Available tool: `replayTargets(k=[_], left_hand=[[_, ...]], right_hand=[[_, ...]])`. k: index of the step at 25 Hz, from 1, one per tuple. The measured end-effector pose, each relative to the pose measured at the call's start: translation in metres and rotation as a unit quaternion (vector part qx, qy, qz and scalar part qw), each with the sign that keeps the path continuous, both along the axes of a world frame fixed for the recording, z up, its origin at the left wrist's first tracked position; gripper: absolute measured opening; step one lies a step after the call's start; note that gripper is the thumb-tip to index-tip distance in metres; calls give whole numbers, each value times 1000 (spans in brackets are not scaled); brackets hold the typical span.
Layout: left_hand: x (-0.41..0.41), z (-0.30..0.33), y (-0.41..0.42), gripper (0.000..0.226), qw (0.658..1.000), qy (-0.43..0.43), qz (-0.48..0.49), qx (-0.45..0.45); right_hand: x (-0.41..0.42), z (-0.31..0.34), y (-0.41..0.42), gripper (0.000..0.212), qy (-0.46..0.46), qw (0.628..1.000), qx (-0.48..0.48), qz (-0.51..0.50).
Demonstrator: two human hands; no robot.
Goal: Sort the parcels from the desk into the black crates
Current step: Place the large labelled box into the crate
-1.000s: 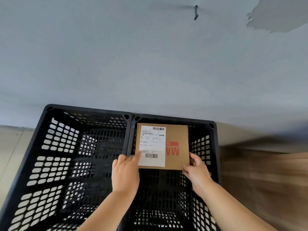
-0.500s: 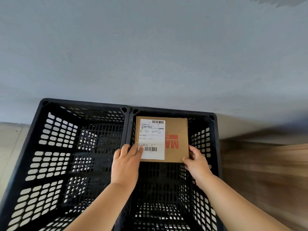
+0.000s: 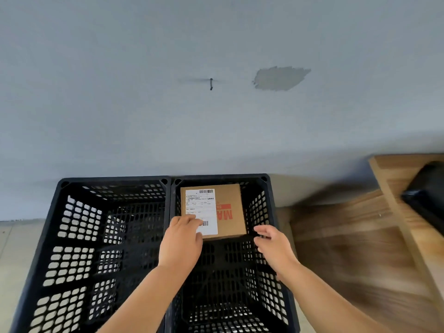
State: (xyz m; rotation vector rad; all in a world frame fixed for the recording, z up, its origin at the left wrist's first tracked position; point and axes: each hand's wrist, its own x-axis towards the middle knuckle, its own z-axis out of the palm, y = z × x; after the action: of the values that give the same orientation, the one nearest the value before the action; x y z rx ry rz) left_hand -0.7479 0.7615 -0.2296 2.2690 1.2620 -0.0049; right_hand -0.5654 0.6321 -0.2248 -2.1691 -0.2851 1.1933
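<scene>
A brown cardboard parcel (image 3: 229,203) with a white shipping label and red print lies at the far end inside the right black crate (image 3: 269,191). My left hand (image 3: 181,243) holds the parcel's near left corner, with the fingers over the label and the thumb at the near edge. Just right of the parcel's near right corner, my right hand (image 3: 274,246) hovers with relaxed fingers, apart from the parcel. The left black crate (image 3: 72,212) stands side by side with the right one, and nothing shows inside it.
Both crates stand against a grey wall. A wooden desk (image 3: 394,179) juts in at the right, with a black object (image 3: 427,198) on it. Wood-grain surface (image 3: 336,248) lies right of the crates.
The parcel has gone deeper into the right crate. My right hand has let go of it and drawn back a little; my left hand stays on it.
</scene>
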Motion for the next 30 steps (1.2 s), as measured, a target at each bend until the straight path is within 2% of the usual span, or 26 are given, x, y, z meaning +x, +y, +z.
replayTargets(k=[7,11,18,25,28,30], left_hand=[[27,95,-44,29,993,-105,-9,-51],[54,127,-81,30,988,-126,-42,-78],[108,173,-165,30,978,-152,-132,-55],[170,202,-324,25,969,-138,-197,-64],[196,208,-403,22,961,-152,-215,-87],[213,214,-454,22,955,-164,-231,-91]], right_hand=[[7,110,-56,31,-96,994,56,-19],[16,153,-106,31,-132,986,79,-62],[43,197,-227,33,-176,967,105,-155],[75,216,-411,38,-176,947,117,-243],[98,221,-491,25,-159,940,137,-268],[115,227,-540,25,-160,937,148,-274]])
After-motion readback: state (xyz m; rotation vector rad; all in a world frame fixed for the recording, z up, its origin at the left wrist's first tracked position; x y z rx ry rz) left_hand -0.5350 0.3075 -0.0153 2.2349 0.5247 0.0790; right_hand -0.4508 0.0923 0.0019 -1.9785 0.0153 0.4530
